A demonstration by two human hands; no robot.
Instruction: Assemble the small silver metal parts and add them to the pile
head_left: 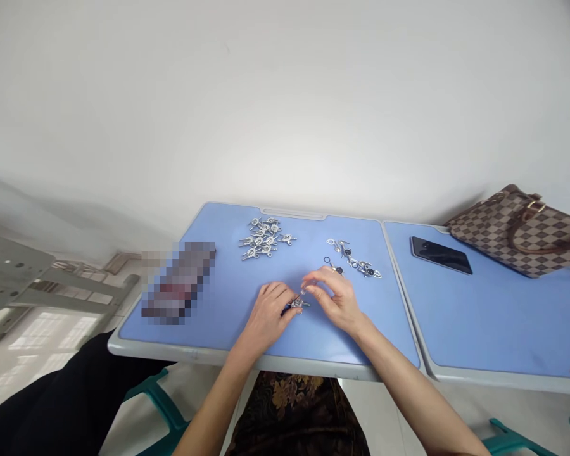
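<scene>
Head view: a metal piece (296, 304) is pinched by the left hand (267, 310). Just right of it, the right hand (333, 296) is curled; its grip cannot be told. Fine handling is judged underway; steady control seems required next. Beyond the piece, loose parts (370, 272) are scattered rightward, a metal pile (268, 242) leftward.

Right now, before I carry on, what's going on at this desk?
A person's left hand steadies a small metal piece on the blue desk. The right hand has its fingers close by; whether they pinch something is too small to tell. Similar metal pieces lie clustered farther back, with loose parts to the right.
</scene>
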